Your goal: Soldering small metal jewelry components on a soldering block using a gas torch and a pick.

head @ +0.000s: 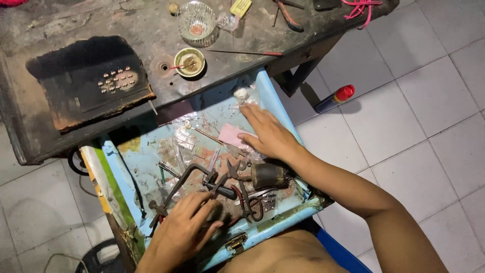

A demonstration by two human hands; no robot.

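An open light-blue drawer (283, 108) sits below a dark workbench and is full of small tools and scraps. My right hand (268, 132) lies flat inside it, fingers spread over clear plastic bags, beside a pink paper slip (230, 134). My left hand (184, 230) reaches into the near left part of the drawer, fingers curled down among metal tools. It touches the end of a metal saw frame (179, 183) and lies close to dark pliers (237, 184). A dark cylindrical block (267, 175) rests between my two hands. Whether the left hand grips anything is hidden.
On the workbench (60, 20) lie a charred black board (91, 81) carrying several small metal pieces, a small brass dish (189, 61), a glass bowl (197, 21), pliers (288, 15) and a pink cord (359, 7). A red-capped spray can (334, 98) lies on the white tiled floor.
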